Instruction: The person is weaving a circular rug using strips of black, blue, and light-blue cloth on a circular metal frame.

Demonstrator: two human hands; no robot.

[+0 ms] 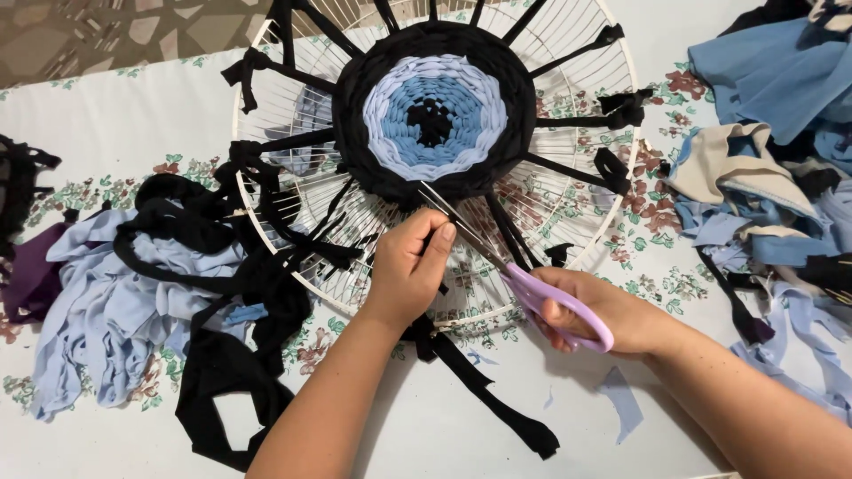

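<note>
Trimming stage: left hand [406, 266] pinches a black fabric strip [461, 368] taut; right hand [603, 312] grips lilac-handled scissors [524, 284], blades parted; next needs a clean snip.

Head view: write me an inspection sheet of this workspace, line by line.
Surface: table under a white cloth with a floral print.
Job's things: round wire frame carrying a circular weave, black outside, pale lilac and blue rings, black centre; black fabric strips run as spokes to the rim. Scissors with lilac handles, blades open at the weave's lower edge.
Clutter: pile of pale blue and black fabric strips at left; heap of blue, beige and black cloth at right; small blue scraps near the front.
Grippers: left hand pinches a black strip by the blades; right hand holds the scissors.
Cables: nothing seen.
Surroundings: patterned floor beyond the table's far edge.
</note>
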